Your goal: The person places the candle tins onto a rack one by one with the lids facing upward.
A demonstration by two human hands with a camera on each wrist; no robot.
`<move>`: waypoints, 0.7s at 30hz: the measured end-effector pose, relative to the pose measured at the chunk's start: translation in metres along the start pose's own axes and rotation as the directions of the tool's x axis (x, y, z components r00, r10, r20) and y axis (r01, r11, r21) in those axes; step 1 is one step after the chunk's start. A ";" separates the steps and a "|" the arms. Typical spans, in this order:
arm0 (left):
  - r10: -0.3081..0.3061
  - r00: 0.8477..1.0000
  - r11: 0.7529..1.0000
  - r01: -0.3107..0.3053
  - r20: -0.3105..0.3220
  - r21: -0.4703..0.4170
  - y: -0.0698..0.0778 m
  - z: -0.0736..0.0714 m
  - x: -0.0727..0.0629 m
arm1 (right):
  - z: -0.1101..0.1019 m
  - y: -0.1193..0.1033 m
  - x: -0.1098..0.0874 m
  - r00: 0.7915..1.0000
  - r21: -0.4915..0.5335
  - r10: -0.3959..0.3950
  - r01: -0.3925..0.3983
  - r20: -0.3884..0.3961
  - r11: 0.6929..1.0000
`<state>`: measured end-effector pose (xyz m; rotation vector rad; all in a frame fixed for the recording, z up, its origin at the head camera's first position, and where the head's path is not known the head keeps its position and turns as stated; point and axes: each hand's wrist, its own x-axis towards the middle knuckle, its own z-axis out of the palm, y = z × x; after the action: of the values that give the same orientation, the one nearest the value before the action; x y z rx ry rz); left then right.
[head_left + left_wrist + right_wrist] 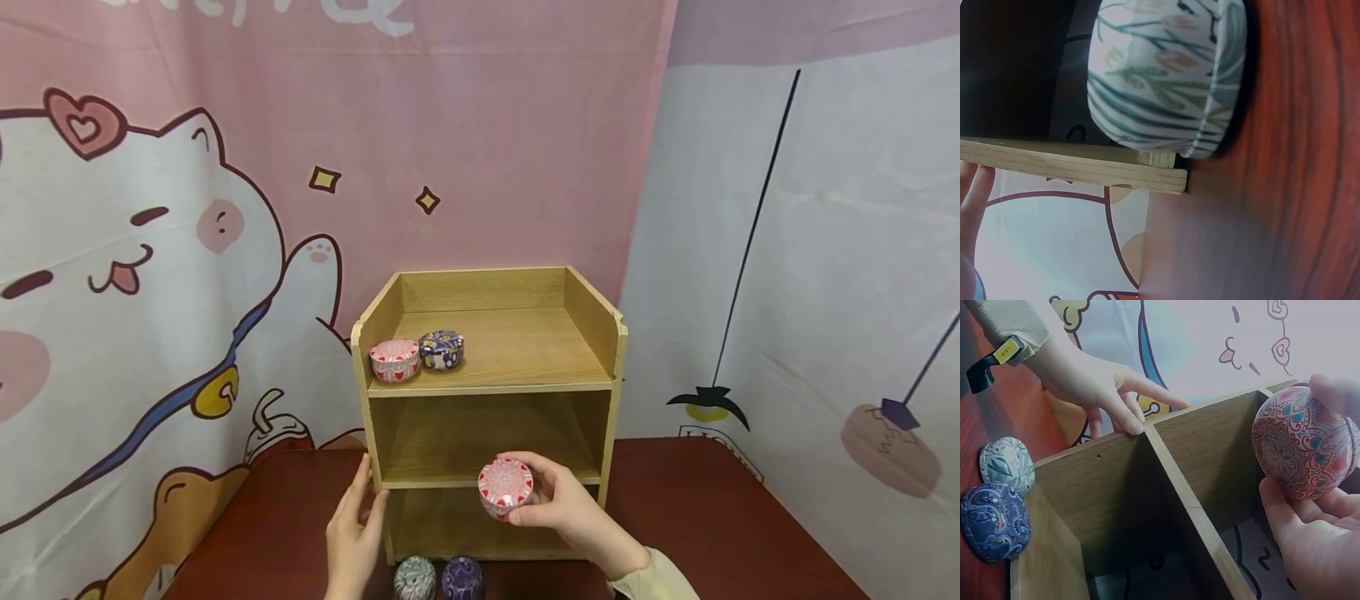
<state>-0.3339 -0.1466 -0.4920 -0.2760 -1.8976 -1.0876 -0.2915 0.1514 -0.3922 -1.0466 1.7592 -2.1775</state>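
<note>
Our hands were apart: at the shelf unit (498, 342)'s eight o'clock, the left hand (355, 533) touched its side, fingers extended. Toward ten, a pink tin (394, 360) and blue floral tin (442, 350) stood shelved, which we judged done. Near seven and six, a leaf-patterned tin (415, 578) and purple tin (462, 578) sat unshelved on the surface (697, 517). Near five, our right hand (562, 500) pinched a second pink tin (506, 486), not yet set down.
</note>
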 end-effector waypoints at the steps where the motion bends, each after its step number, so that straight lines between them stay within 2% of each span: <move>1: 0.001 1.000 1.000 -0.001 0.001 -0.004 0.000 0.000 0.000 | 0.000 -0.001 0.000 1.000 0.000 -0.008 0.008 0.003 1.000; 12: -0.009 1.000 1.000 0.009 -0.012 -0.009 0.002 -0.001 -0.003 | 0.001 -0.013 0.004 1.000 -0.025 -0.017 0.017 0.021 1.000; 21: -0.027 1.000 1.000 0.027 -0.003 0.004 0.003 0.000 -0.001 | 0.000 -0.027 0.011 1.000 -0.097 -0.011 0.014 0.029 0.995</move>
<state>-0.3315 -0.1448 -0.4910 -0.2470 -1.9061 -1.1014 -0.2916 0.1537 -0.3631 -1.1071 1.8680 -2.0920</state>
